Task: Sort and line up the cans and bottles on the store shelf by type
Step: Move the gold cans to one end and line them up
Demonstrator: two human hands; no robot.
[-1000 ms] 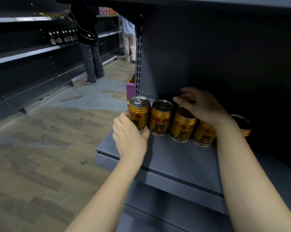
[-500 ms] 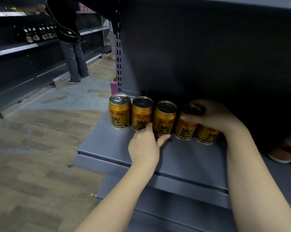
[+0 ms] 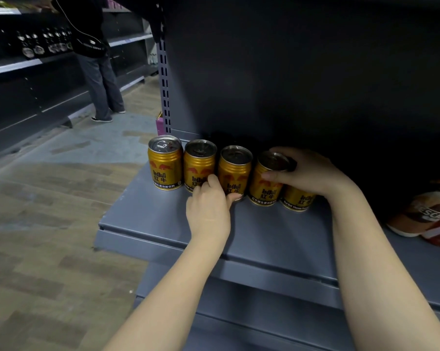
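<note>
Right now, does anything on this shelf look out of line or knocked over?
Yes. At the far right of the shelf, brown coffee packs lie on their sides, not standing. The gold cans stand upright in a row, but the fifth can sits partly hidden under the right hand, so I cannot judge its alignment.

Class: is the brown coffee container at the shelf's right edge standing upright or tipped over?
Tipped: the coffee container lies on its side on the shelf.
</note>
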